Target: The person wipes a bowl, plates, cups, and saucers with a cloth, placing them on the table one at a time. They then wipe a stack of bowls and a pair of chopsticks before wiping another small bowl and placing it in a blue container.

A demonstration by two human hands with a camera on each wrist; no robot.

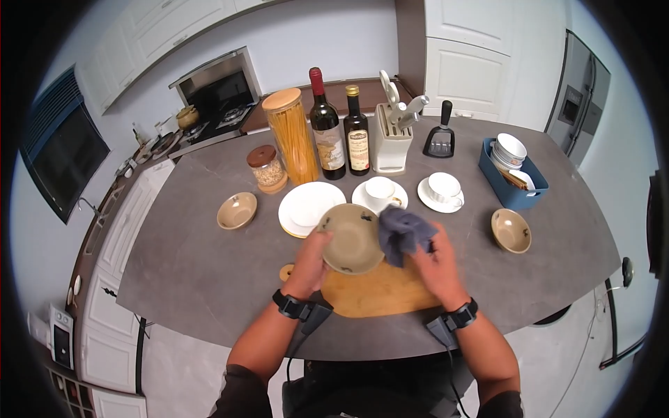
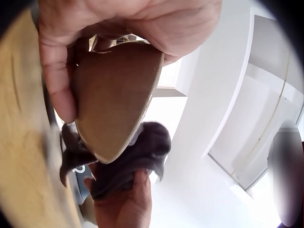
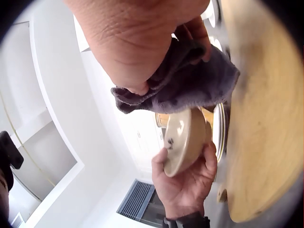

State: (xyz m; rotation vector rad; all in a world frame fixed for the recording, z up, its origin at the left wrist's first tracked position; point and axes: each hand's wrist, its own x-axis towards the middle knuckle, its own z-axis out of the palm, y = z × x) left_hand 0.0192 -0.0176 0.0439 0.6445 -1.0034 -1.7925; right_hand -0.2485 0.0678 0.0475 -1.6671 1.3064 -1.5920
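My left hand (image 1: 311,263) grips a beige bowl (image 1: 352,240) by its left side, thumb at the rim and fingers beneath. The bowl is tilted, its inside with small dark motifs facing the head camera. A dark grey-purple cloth (image 1: 403,233) is bunched in my right hand (image 1: 437,268), right at the bowl's right rim. In the right wrist view the cloth (image 3: 190,78) hangs from the curled fingers and overlaps the bowl (image 3: 183,140). Under both hands lies a wooden cutting board (image 1: 380,292), partly hidden by the bowl.
Two similar bowls stand apart, a left bowl (image 1: 237,210) and a right bowl (image 1: 511,230). Behind are white plates (image 1: 300,202), cups on saucers (image 1: 444,187), a pasta jar (image 1: 291,136), bottles (image 1: 326,129), a knife block (image 1: 391,143), a spatula (image 1: 440,139) and a blue bin (image 1: 512,188).
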